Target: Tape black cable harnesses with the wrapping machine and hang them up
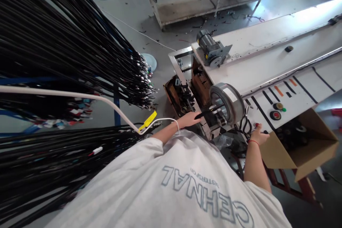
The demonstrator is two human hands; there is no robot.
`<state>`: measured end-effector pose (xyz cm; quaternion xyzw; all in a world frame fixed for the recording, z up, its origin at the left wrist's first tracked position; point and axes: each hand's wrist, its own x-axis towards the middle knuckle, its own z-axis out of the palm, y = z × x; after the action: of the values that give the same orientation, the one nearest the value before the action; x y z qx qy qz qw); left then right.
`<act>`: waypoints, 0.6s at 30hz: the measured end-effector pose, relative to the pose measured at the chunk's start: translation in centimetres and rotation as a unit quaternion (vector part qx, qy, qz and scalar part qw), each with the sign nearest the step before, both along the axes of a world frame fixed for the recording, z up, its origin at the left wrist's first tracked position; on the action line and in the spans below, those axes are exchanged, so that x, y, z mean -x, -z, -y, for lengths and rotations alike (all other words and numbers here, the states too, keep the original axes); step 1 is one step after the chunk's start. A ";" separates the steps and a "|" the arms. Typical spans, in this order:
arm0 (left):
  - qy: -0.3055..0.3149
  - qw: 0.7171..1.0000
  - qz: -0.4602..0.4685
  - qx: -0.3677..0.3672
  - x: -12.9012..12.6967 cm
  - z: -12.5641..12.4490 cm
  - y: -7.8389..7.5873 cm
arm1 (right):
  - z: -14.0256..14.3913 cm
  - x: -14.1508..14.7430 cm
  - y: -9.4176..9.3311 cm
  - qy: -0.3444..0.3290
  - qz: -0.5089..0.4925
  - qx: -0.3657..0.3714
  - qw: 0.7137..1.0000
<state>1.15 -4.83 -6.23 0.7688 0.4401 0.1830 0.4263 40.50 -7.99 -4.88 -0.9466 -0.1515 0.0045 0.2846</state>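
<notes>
My left hand (190, 119) is closed around a black cable (205, 113) at the left end of a bench. The cable runs right from my fingers into a round grey metal drum (230, 101). At the bench's front edge, my right hand (259, 136) has its fingers curled, with a thumb or finger close to a small red button (257, 125). Something dark shows at that hand's right side, but I cannot make it out. A white cord (172, 119) with a yellow tag (148, 121) passes around my left wrist.
Long bundles of black cables (80, 35) hang on blue racks at left. A motor (210, 44) is mounted on the white bench (256, 74). An open cardboard box (315, 153) with dark coils stands at right. A metal-framed table (184, 7) is at the back.
</notes>
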 end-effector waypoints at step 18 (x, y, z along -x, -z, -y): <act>-0.129 0.991 -0.033 0.015 -2.0 0.9 -2.0 | 0.1 -0.2 0.2 -0.014 0.004 -0.026 1.000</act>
<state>3.12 -5.68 -4.27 0.7049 0.5523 0.2041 0.3955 40.70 -8.11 -5.11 -0.9366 -0.1656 0.0012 0.3087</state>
